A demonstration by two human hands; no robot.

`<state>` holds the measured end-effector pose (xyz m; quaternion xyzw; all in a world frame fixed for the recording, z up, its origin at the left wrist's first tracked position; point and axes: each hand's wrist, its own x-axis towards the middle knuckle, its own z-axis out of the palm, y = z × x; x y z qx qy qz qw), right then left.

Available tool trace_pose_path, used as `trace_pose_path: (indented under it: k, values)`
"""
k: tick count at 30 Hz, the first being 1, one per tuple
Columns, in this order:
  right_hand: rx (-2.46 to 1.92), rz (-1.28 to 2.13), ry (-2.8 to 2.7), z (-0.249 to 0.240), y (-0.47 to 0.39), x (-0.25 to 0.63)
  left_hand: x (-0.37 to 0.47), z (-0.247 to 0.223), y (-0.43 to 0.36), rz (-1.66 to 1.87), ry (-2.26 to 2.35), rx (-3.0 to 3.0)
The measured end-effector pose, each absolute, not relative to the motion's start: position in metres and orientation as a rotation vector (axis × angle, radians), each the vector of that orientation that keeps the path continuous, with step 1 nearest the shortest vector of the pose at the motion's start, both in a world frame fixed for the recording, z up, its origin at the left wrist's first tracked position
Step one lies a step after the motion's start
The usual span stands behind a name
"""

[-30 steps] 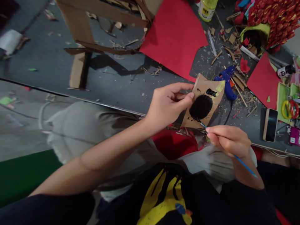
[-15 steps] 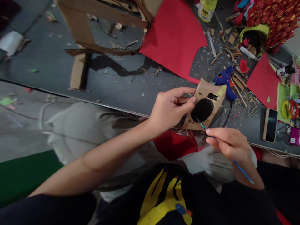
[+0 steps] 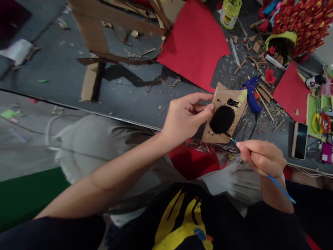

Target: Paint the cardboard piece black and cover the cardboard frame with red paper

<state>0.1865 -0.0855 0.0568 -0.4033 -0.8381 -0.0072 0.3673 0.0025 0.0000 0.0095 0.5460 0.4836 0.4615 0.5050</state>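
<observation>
A piece of brown cardboard (image 3: 238, 119) is tilted at the table's front edge, its left side pinched between the thumb and fingers of my left hand (image 3: 187, 116). A large round patch of black paint (image 3: 222, 119) covers its middle, with a smaller black mark above. Between the closed fingers of my right hand (image 3: 262, 156) is a thin blue paintbrush (image 3: 281, 187). Its dark tip is at the lower right rim of the black patch, at or very near the cardboard. Part of the brush handle is hidden by my fingers.
Behind the cardboard lies a blue glue gun (image 3: 252, 95) among cardboard scraps. Red sheets (image 3: 194, 45) lie farther back, near a yellow jar (image 3: 230, 15). A phone (image 3: 299, 140) and scissors (image 3: 321, 123) are at the right. A cardboard frame (image 3: 96, 38) stands at the left.
My right hand has moved slightly right, taking the brush tip from inside the black patch's lower part to its lower right rim. My left hand keeps its hold on the cardboard.
</observation>
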Motion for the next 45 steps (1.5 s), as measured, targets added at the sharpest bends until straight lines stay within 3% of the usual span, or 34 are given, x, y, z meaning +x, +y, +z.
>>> trace_pose_path:
  k: [12, 25, 45]
  values:
    - [-1.016, -0.198, -2.232, 0.057, -0.084, 0.191, 0.002, 0.014, -0.003, 0.986, 1.137, 1.338]
    - [-1.02, 0.056, -2.26, 0.06, -0.089, 0.178, 0.0, 0.014, 0.0, 1.057, 1.204, 1.37]
    - [-1.093, 0.111, -2.011, 0.049, -0.085, 0.186, 0.001, 0.019, -0.003, 0.997, 1.152, 1.377]
